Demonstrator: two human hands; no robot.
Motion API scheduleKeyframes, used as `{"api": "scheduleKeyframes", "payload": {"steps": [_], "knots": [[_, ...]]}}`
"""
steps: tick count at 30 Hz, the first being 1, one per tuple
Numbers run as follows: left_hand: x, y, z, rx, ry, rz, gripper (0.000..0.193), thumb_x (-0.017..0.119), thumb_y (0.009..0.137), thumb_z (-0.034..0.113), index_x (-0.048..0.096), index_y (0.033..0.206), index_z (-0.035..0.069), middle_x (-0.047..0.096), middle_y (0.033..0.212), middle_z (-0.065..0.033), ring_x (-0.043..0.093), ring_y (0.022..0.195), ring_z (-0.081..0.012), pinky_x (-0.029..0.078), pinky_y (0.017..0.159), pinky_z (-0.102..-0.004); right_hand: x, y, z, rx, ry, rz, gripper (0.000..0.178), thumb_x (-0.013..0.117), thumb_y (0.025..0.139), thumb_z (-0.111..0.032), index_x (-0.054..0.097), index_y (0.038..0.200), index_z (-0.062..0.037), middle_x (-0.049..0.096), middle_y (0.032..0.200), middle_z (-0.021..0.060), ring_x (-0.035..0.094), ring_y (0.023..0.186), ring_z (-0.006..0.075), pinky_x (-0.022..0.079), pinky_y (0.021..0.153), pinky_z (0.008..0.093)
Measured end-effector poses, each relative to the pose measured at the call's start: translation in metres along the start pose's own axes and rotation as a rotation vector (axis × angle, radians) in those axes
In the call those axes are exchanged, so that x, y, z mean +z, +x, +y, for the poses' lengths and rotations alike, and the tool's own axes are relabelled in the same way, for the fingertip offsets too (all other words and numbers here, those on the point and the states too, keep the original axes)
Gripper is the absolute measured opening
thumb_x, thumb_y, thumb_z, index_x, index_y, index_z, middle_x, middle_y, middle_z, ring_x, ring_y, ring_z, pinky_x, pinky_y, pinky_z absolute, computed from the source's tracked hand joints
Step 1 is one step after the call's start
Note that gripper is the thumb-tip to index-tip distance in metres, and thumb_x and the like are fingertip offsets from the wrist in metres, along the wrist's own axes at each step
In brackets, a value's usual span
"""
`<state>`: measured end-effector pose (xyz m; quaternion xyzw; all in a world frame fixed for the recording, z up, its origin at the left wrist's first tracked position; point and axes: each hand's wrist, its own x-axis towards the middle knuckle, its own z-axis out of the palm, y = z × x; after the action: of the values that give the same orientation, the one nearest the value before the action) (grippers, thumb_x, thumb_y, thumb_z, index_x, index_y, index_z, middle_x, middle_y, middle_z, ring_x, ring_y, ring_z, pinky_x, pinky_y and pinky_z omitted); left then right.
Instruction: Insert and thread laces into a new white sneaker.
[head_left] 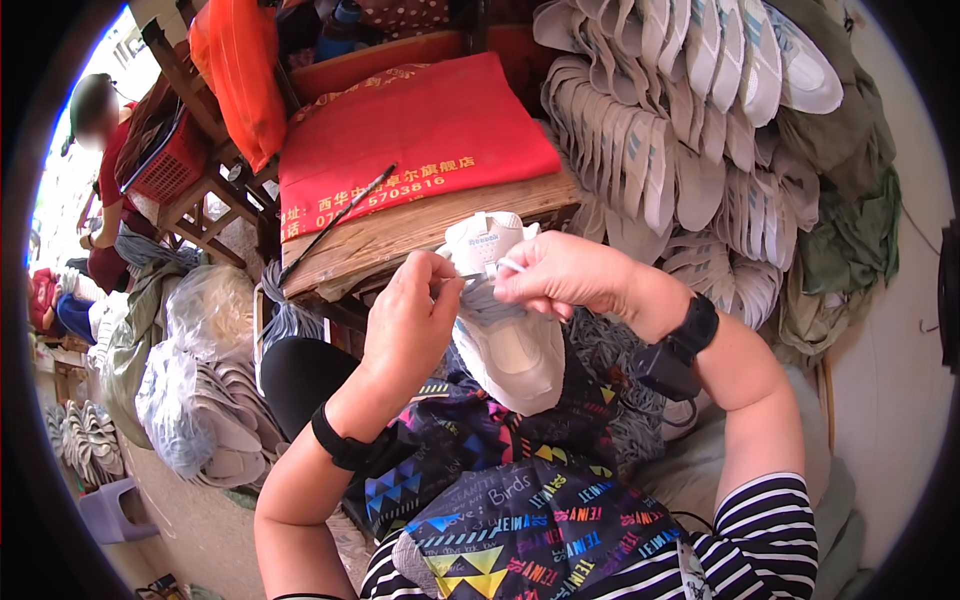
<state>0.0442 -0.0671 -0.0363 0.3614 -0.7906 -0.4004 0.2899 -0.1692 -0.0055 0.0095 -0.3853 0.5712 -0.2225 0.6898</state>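
Observation:
A white shoe upper (510, 365) rests on my lap, its toe toward me and its tongue (487, 240) standing up at the wooden table's near edge. Over its lacing area both of my hands meet. My right hand (560, 275) is closed in a pinch on a white shoelace (512, 265), a short loop of which shows above the fingers. Close beside the tongue, my left hand (405, 310) has its thumb and fingertips pressed together; what lies between them is too small to make out. Grey laces (625, 385) lie bunched beyond the shoe, to the right.
A wooden table (400, 235) carries a red cloth bag (420, 130) and a thin black rod (340, 220). Stacked shoe uppers (690, 130) rise at the right. Plastic-wrapped uppers (215, 400) stand at the left, near a purple stool (118, 512). Another person (108, 190) is at far left.

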Motion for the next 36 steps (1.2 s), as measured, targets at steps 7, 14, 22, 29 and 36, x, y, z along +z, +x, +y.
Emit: {"api": "scheduleKeyframes", "payload": {"steps": [7, 14, 22, 29, 36], "knots": [[-0.014, -0.001, -0.005, 0.274, 0.377, 0.079, 0.018, 0.069, 0.083, 0.01, 0.058, 0.097, 0.006, 0.058, 0.085, -0.0094, 0.059, 0.071, -0.0263, 0.046, 0.068, -0.038, 0.0, -0.001, 0.007, -0.349, -0.778, 0.556, 0.02, 0.065, 0.087, -0.021, 0.065, 0.091, -0.0005, 0.063, 0.068, 0.0095, 0.061, 0.056, 0.0163, 0.049, 0.054, 0.0322], [-0.011, 0.003, -0.005, 0.57, 0.606, 0.166, 0.024, 0.073, 0.079, 0.013, 0.062, 0.1, 0.011, 0.052, 0.082, -0.0046, 0.057, 0.076, -0.0237, 0.041, 0.071, -0.0381, 0.006, 0.009, 0.011, -0.354, -0.847, 0.524, 0.024, 0.066, 0.081, -0.022, 0.068, 0.089, -0.0003, 0.066, 0.077, 0.0169, 0.066, 0.073, 0.0265, 0.051, 0.067, 0.0371], [-0.015, 0.006, -0.001, 0.677, 0.634, 0.14, 0.016, 0.074, 0.077, 0.013, 0.064, 0.09, 0.011, 0.046, 0.076, -0.0045, 0.052, 0.072, -0.023, 0.037, 0.074, -0.0373, 0.005, 0.015, 0.012, -0.37, -0.622, 0.572, 0.021, 0.068, 0.08, -0.022, 0.068, 0.084, -0.0008, 0.066, 0.071, 0.0131, 0.064, 0.065, 0.0204, 0.05, 0.062, 0.0347], [-0.021, 0.005, -0.017, -0.322, -0.495, -0.079, 0.037, 0.062, 0.091, 0.018, 0.05, 0.056, 0.009, 0.044, 0.061, 0.0045, 0.038, 0.057, -0.0047, 0.027, 0.054, -0.0257, 0.006, 0.014, 0.009, -0.353, -0.958, 0.663, 0.022, 0.07, 0.082, -0.027, 0.069, 0.083, -0.0052, 0.067, 0.072, 0.0115, 0.066, 0.068, 0.0271, 0.051, 0.063, 0.0383], [-0.034, 0.008, -0.032, -0.643, -1.01, -0.14, 0.037, 0.057, 0.098, 0.025, 0.053, 0.064, 0.01, 0.039, 0.06, 0.0052, 0.035, 0.057, -0.0073, 0.03, 0.058, -0.0241, -0.021, 0.006, 0.014, -0.504, -0.329, 0.383, 0.015, 0.07, 0.089, -0.016, 0.064, 0.092, -0.0028, 0.061, 0.08, -0.0022, 0.053, 0.075, 0.004, 0.044, 0.064, 0.0228]]}}
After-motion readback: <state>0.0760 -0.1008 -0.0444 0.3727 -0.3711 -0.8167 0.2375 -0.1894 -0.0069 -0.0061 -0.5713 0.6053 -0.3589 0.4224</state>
